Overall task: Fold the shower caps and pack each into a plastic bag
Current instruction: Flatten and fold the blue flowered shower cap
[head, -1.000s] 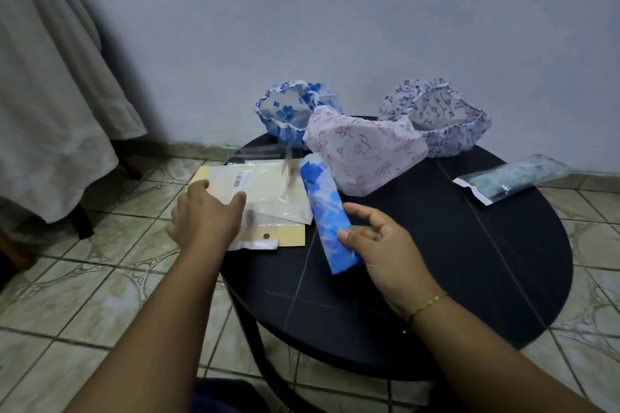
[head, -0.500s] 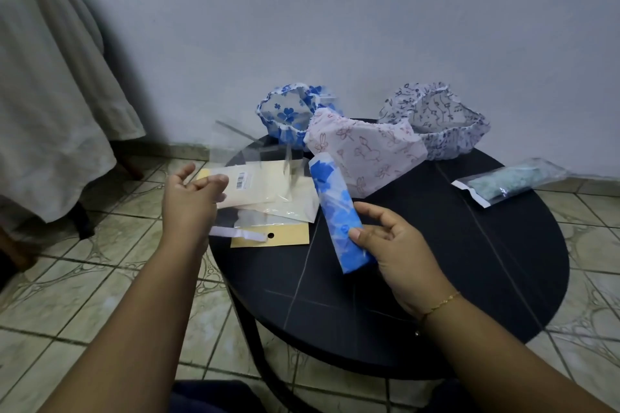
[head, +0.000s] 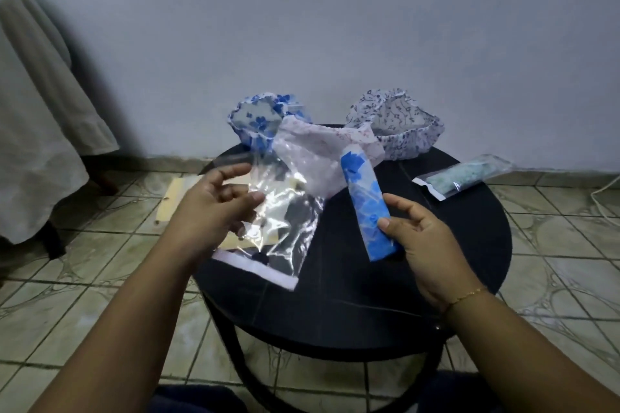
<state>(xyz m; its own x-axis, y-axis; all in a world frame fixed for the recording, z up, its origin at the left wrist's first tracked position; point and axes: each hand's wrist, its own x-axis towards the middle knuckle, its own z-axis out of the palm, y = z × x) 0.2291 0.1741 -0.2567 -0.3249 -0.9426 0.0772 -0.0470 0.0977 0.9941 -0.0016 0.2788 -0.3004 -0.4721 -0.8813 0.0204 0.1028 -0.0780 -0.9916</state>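
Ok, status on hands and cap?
Left hand pinching clear bag, lifted. Right hand gripping folded blue cap. Cap not yet bagged. Nothing between them.

A home: tiled floor [head: 100,278], small round table [head: 453,278].

Left hand [head: 214,204] pinching; right hand [head: 426,245] gripping.

folded blue cap [head: 365,208] upright beside limp clear bag [head: 285,211]
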